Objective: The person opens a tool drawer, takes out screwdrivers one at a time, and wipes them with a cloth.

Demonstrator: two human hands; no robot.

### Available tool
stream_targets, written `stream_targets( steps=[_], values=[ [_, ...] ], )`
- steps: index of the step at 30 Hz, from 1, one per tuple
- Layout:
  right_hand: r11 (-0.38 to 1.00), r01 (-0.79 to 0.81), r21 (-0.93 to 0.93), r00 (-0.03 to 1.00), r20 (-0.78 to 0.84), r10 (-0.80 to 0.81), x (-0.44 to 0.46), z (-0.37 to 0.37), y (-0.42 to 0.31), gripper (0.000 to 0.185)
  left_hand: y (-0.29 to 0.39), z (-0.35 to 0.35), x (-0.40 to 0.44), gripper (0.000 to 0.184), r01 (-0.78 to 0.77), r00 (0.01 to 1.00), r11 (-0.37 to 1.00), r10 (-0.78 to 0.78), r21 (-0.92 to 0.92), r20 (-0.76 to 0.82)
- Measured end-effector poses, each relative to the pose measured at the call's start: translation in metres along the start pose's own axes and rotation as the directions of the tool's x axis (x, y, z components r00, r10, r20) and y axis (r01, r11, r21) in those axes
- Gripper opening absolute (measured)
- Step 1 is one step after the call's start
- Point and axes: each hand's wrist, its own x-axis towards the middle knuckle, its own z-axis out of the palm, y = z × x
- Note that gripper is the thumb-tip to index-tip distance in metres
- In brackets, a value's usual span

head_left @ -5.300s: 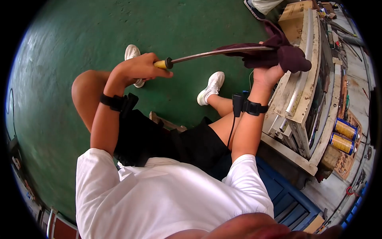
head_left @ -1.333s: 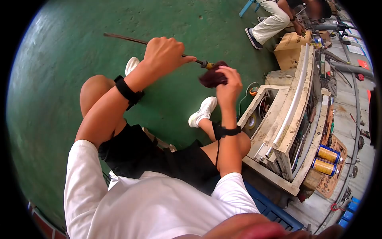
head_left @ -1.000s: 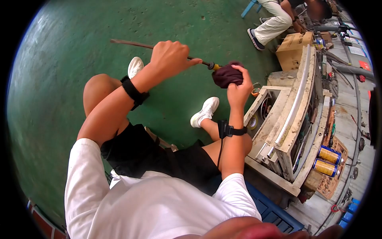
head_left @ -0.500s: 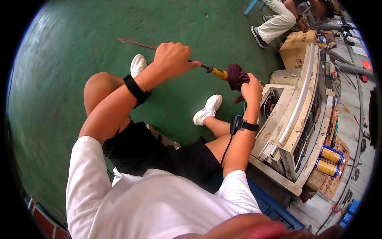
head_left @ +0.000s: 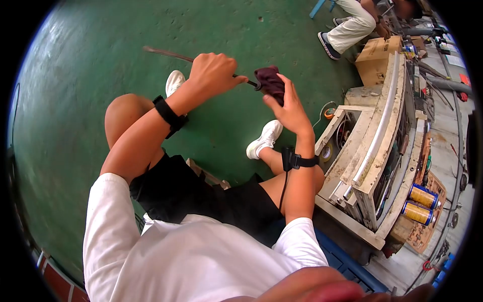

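Observation:
My left hand [head_left: 214,73] is closed in a fist around the shaft of a long screwdriver [head_left: 168,52], whose thin end points out to the left above the green floor. At the other end, a dark maroon cloth [head_left: 270,83] covers the screwdriver's handle. My right hand [head_left: 292,108] holds this cloth between the thumb and the stretched fingers. The handle itself is hidden under the cloth. Both hands are raised in front of my knees.
A worn whitish wooden rack [head_left: 370,166] with tools stands at my right. Beyond it are two blue-and-yellow cans [head_left: 421,196], a cardboard box [head_left: 377,60] and a cluttered grey work surface [head_left: 443,136]. A person in pale trousers [head_left: 354,30] sits at the top right.
My right hand and the cloth have slid left and up along the screwdriver, covering the yellow handle that showed before. The right fingers have straightened. My left hand has shifted slightly left.

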Motion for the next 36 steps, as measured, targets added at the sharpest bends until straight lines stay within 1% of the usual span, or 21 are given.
stream_targets(
  steps=[2,3,5,8,9,11,13,15,16,17,19,21,23,25,28,30,31,32,33,34,36],
  values=[
    [0.989,-0.066,-0.129,0.992,-0.117,0.051,0.006,-0.003,0.01,0.043,0.001,-0.007,-0.001,0.066,0.005,1.0,1.0,-0.006,0.027,0.026],
    [0.99,-0.066,-0.121,0.992,-0.118,0.052,0.009,-0.007,0.014,0.043,0.002,-0.009,-0.001,0.067,0.013,1.0,1.0,-0.013,0.014,-0.007],
    [0.859,-0.44,-0.26,0.892,-0.238,0.385,0.01,-0.021,0.017,0.045,0.004,-0.015,-0.002,0.067,0.014,0.999,1.0,-0.014,0.003,-0.029],
    [0.692,-0.608,-0.389,0.79,-0.384,0.478,0.007,-0.039,0.009,0.047,0.008,-0.02,0.0,0.067,0.056,0.997,0.998,-0.056,-0.003,-0.054],
    [0.692,-0.606,-0.392,0.791,-0.388,0.473,0.008,-0.039,0.013,0.047,0.008,-0.021,0.001,0.067,0.064,0.997,0.998,-0.065,-0.023,-0.05],
    [0.792,-0.512,-0.332,0.837,-0.402,0.372,0.004,-0.035,0.017,0.046,0.009,-0.019,0.001,0.067,0.075,0.996,0.996,-0.077,-0.046,-0.04],
    [0.851,-0.448,-0.274,0.859,-0.398,0.324,0.004,-0.025,0.016,0.045,0.01,-0.011,0.002,0.068,0.035,0.999,0.999,-0.035,-0.001,0.007],
    [0.974,-0.226,0.017,0.917,-0.333,0.218,0.007,-0.012,0.014,0.045,0.018,-0.001,-0.001,0.067,0.006,0.999,1.0,-0.006,0.001,0.049],
    [0.979,-0.182,0.091,0.933,-0.299,0.201,0.008,-0.005,0.005,0.044,0.02,0.002,-0.002,0.067,-0.026,0.996,1.0,0.026,-0.003,0.087],
    [0.995,-0.075,0.058,0.951,-0.296,0.089,0.01,0.002,0.0,0.04,0.02,0.001,-0.002,0.067,-0.026,0.996,1.0,0.026,-0.006,0.089],
    [0.997,-0.019,-0.079,0.964,-0.265,-0.003,0.01,0.006,-0.014,0.036,0.018,-0.006,-0.002,0.066,0.016,1.0,0.997,-0.014,-0.081,0.022],
    [0.985,-0.076,-0.155,0.953,-0.302,0.026,0.01,0.003,-0.017,0.031,0.008,-0.013,0.001,0.066,0.034,0.999,0.997,-0.035,-0.07,-0.011],
    [0.966,-0.19,-0.173,0.895,-0.435,0.098,0.013,-0.005,-0.01,0.027,0.0,-0.021,0.003,0.066,0.055,0.997,0.997,-0.057,-0.053,-0.046],
    [0.936,-0.255,-0.241,0.841,-0.533,0.092,0.015,-0.016,-0.004,0.027,-0.005,-0.027,0.004,0.067,0.107,0.992,0.991,-0.112,-0.081,-0.064],
    [0.948,-0.196,-0.249,0.833,-0.552,0.028,0.016,-0.021,0.007,0.027,-0.006,-0.026,0.002,0.068,0.085,0.99,0.994,-0.093,-0.068,-0.11],
    [0.946,-0.238,-0.22,0.897,-0.424,0.127,0.012,-0.024,0.001,0.033,-0.002,-0.025,0.001,0.068,0.064,0.993,0.997,-0.067,-0.037,-0.097],
    [0.946,-0.239,-0.22,0.897,-0.423,0.129,0.011,-0.022,0.005,0.033,0.0,-0.024,0.001,0.068,0.038,0.996,0.999,-0.038,-0.005,-0.081],
    [0.984,-0.176,0.025,0.941,-0.29,0.176,0.009,-0.018,0.011,0.037,0.002,-0.019,0.0,0.068,0.038,0.996,0.999,-0.038,-0.005,-0.08],
    [0.951,-0.138,0.275,0.972,-0.145,0.183,0.007,-0.016,0.015,0.04,0.004,-0.012,-0.001,0.068,0.004,0.998,1.0,-0.004,0.01,-0.061],
    [0.876,-0.179,0.448,0.98,0.006,0.197,0.003,-0.017,-0.009,0.043,0.006,-0.009,-0.003,0.068,-0.03,0.999,0.999,0.031,0.025,-0.041],
    [0.909,-0.109,0.403,0.992,-0.012,0.124,0.0,-0.015,-0.015,0.041,0.008,-0.012,-0.005,0.068,-0.016,0.999,1.0,0.017,0.008,-0.043]
  ],
)
